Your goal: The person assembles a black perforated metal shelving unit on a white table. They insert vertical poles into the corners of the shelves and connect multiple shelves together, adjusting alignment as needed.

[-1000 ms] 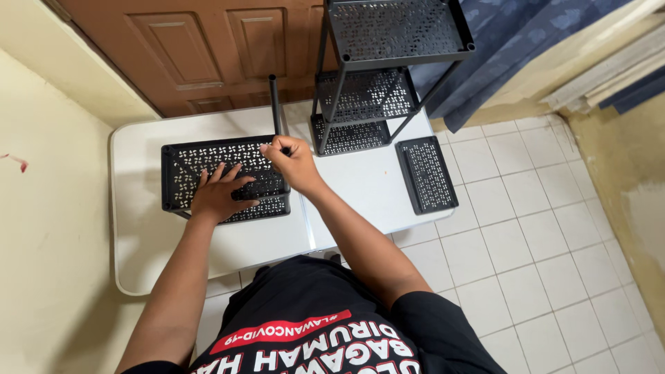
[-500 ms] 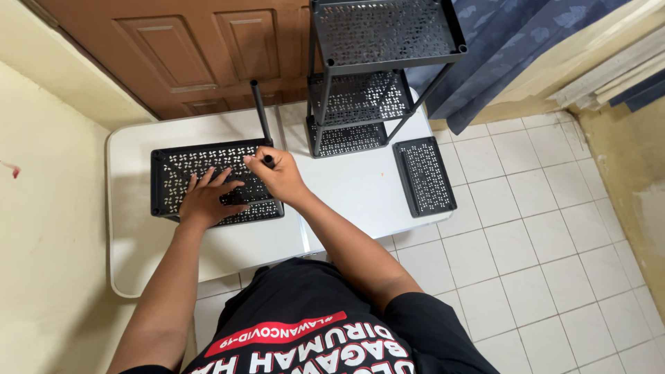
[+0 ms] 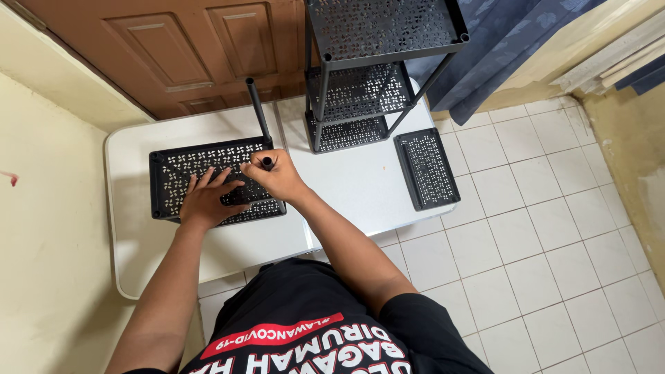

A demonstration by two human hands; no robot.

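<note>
Left hand [image 3: 206,201] lies flat, fingers spread, on black perforated shelf tray [image 3: 180,170] on the table [image 3: 360,183]. Right hand [image 3: 276,176] clenches a black pole [image 3: 267,163] at the tray's corner. Risk: a tilted pole jams or slips; tray could slide.

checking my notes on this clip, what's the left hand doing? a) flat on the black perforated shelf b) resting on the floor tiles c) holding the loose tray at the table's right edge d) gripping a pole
a: the left hand lies palm down, fingers spread, on the black shelf on the white table, while the right hand grips a black pole.
</note>
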